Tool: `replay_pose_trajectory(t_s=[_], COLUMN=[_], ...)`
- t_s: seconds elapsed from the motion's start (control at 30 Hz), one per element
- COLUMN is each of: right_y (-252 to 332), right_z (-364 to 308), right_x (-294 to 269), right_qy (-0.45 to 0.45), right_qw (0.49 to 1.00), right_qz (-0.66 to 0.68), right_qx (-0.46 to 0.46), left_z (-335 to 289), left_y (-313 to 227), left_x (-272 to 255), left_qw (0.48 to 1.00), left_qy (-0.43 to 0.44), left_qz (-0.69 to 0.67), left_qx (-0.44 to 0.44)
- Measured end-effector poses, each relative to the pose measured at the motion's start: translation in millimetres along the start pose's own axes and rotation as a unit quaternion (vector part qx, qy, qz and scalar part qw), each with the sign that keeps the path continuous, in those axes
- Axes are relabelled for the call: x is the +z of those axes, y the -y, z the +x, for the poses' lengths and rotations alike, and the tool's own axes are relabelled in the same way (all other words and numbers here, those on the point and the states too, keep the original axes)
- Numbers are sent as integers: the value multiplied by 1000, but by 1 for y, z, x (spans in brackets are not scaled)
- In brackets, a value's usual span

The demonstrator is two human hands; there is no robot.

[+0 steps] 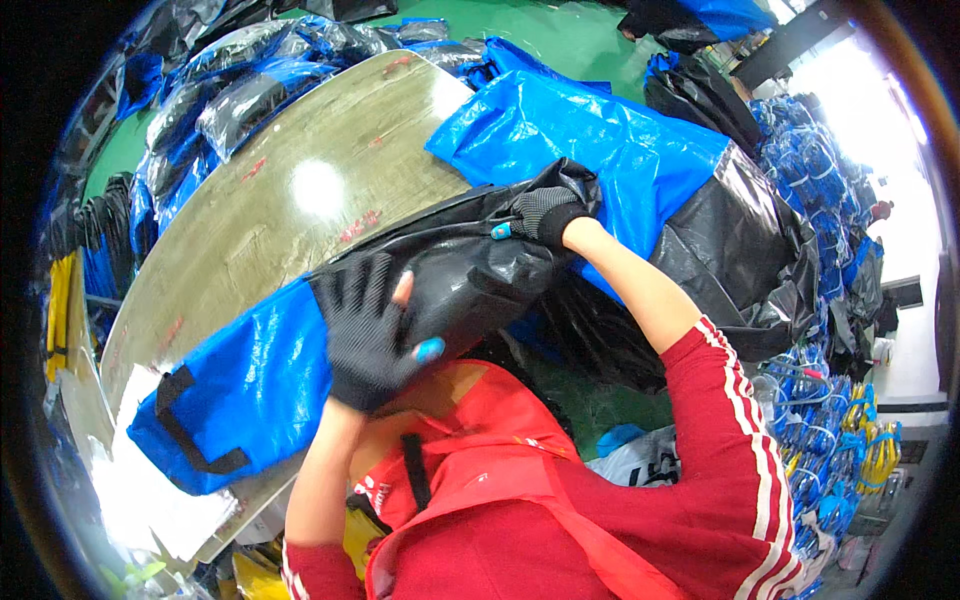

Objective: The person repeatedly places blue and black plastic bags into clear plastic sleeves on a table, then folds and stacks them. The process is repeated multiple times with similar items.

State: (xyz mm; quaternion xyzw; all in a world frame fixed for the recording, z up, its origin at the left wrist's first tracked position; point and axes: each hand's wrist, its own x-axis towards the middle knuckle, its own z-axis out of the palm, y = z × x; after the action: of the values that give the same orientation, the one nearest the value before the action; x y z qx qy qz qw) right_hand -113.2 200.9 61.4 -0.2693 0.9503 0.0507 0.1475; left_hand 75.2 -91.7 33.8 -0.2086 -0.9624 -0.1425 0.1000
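A long blue-and-black tarpaulin bag (270, 365) lies slantwise across the near side of the table, with a black strap handle on its blue end. My left hand (372, 335), in a dark ribbed glove with bare fingertips, lies flat over the bag where blue meets black, fingers stretched out. Further right, my right hand (545, 217), gloved alike, is closed on the bag's bunched black edge. The black part sags in creases between the two hands. Part of the bag's lower edge is hidden by my left hand and forearm.
The pale wood-look table (300, 190) has a curved outline. Another blue-and-black tarpaulin bag (590, 140) spreads at its right end. Plastic-wrapped bags (265, 95) are heaped beyond it. Stacked blue bundles (815, 180) line the right side; white sheets (150, 490) lie at left.
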Motion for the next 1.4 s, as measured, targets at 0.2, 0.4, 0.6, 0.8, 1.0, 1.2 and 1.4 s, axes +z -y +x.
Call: replay_pose_trajectory(t_s=[0.2, 0.4, 0.6, 0.8, 1.0, 1.2, 1.4], right_y=[31, 21, 31, 34, 63, 160, 184], right_z=[-26, -11, -71, -85, -85, -79, -83], right_x=[2, 33, 70, 106, 26, -10, -2], right_qy=[-332, -196, -626, -315, -380, -321, -352], right_qw=[935, 976, 619, 640, 670, 827, 843], right_qz=[-82, 4, 448, 669, 629, 337, 239], right_qx=[-99, -92, 158, 209, 103, -316, -330], left_z=[23, 22, 19, 24, 69, 25, -47], left_y=[-15, 39, 48, 14, -34, -19, -46], left_x=[19, -4, 20, 45, 27, 23, -8], left_qw=[998, 993, 994, 994, 980, 920, 943], left_qy=[20, 17, 37, -53, 74, -57, 213], left_qz=[34, 116, 90, 75, 70, -387, -257], left_qx=[-49, 0, -48, -55, -174, -31, 5])
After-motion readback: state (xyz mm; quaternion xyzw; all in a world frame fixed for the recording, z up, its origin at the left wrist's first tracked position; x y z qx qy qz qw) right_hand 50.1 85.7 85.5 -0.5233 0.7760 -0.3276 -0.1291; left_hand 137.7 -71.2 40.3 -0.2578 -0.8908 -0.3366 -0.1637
